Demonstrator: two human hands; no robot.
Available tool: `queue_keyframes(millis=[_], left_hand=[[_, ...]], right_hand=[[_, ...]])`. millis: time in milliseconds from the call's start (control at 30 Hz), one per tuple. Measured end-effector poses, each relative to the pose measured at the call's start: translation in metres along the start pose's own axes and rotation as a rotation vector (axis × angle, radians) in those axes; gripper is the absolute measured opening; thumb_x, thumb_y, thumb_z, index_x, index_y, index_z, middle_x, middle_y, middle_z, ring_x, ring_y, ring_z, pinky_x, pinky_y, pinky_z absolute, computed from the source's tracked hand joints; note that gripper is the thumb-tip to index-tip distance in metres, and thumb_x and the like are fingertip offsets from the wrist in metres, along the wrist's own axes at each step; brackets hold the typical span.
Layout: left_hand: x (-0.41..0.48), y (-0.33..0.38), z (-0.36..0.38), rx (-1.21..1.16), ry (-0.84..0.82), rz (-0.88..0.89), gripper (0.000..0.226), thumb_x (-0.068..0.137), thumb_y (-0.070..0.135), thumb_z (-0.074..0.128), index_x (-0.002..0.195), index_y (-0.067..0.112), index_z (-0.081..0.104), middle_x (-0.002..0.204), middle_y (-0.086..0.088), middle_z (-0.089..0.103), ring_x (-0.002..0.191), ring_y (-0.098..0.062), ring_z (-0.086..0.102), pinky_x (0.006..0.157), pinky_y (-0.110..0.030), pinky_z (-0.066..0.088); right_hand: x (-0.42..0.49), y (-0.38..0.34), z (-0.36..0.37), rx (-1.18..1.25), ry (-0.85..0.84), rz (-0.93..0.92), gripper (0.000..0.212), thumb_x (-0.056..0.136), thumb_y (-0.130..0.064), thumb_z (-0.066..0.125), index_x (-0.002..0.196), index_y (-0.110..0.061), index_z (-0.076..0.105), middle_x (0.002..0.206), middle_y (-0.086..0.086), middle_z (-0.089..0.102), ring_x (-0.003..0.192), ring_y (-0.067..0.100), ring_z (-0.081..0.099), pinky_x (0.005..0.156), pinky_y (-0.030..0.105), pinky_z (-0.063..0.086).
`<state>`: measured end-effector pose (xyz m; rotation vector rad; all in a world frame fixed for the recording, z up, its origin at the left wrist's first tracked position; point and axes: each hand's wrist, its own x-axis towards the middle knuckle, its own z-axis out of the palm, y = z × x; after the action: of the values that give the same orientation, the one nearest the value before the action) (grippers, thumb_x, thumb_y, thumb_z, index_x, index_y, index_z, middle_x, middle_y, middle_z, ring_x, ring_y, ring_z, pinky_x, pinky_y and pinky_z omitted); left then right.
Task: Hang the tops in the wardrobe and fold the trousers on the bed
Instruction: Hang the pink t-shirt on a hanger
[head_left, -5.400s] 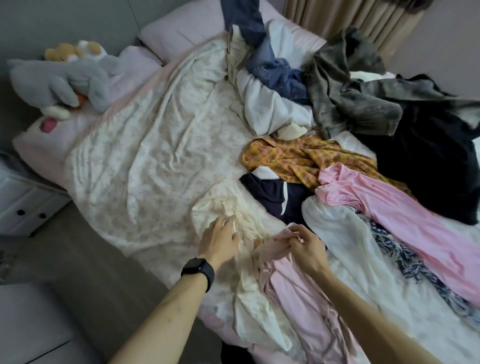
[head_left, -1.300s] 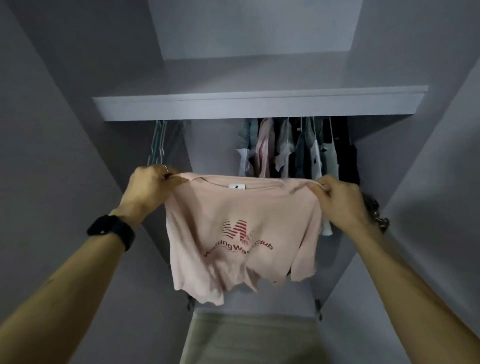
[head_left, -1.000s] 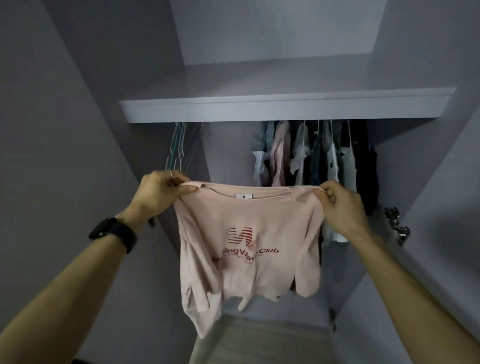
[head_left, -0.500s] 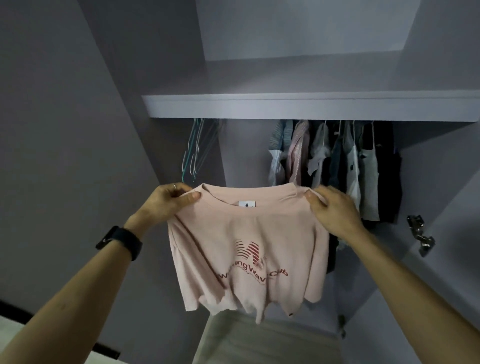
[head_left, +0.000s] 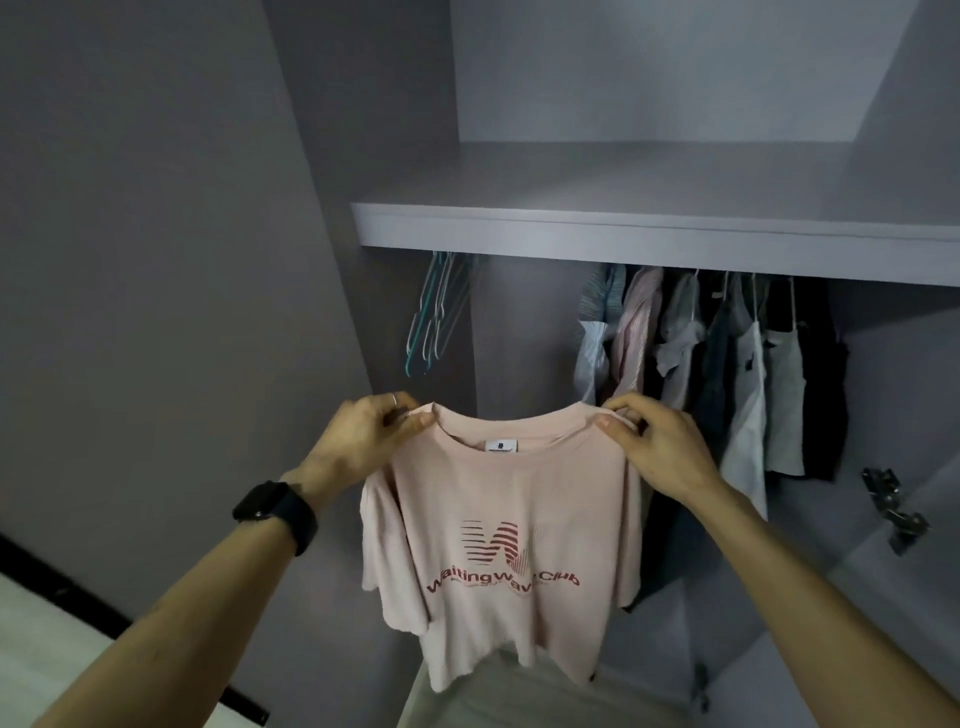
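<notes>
Empty hangers (head_left: 434, 317) dangle at wardrobe's left. Left hand (head_left: 363, 439) pinches pink T-shirt (head_left: 506, 545) at one shoulder, right hand (head_left: 654, 447) at other, spreading it before wardrobe, seemingly readying for hanger. Hung clothes (head_left: 727, 364) crowd right.

A black smartwatch (head_left: 275, 512) with a rounded rectangular face and a wide matching band was worn on the left wrist. A thin pale ring (head_left: 395, 399) was seen on a finger of the left hand (head_left: 363, 436). Both forearms (head_left: 171, 613) were seen bare.
</notes>
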<state>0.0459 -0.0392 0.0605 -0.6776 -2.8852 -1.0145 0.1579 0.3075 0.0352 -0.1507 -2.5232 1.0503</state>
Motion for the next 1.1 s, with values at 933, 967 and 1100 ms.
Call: queue_keyframes(millis=[933,967,1100], left_hand=[[0.04,-0.059,-0.052,1.415,0.502,0.297,0.039,0.102,0.023,0.034,0.11,0.028,0.071,0.162,-0.018,0.025,0.149,-0.048,0.018,0.121,-0.065,-0.001],[0.042,-0.066,-0.052,1.431,0.552,0.329,0.043,0.102,0.021,0.029,0.105,0.026,0.071,0.16,-0.019,0.031,0.147,-0.049,0.024,0.121,-0.066,0.005],[0.046,-0.084,-0.048,1.499,0.609,0.367,0.047,0.104,0.023,0.024,0.114,0.033,0.069,0.161,-0.02,0.029,0.148,-0.05,0.021,0.119,-0.066,0.004]], right_hand=[[0.197,-0.075,0.188,-0.209,-0.315,0.046,0.053,0.096,-0.058,0.052,0.13,-0.017,0.047,0.133,0.006,0.059,0.117,0.032,0.059,0.084,0.033,0.047],[0.207,-0.077,0.204,-0.187,-0.293,0.06,0.056,0.097,-0.059,0.051,0.131,-0.014,0.046,0.133,0.009,0.059,0.116,0.033,0.059,0.084,0.033,0.046],[0.236,-0.077,0.254,-0.087,-0.204,0.174,0.067,0.1,-0.056,0.049,0.143,-0.006,0.039,0.142,0.017,0.054,0.125,0.037,0.056,0.098,0.036,0.046]])
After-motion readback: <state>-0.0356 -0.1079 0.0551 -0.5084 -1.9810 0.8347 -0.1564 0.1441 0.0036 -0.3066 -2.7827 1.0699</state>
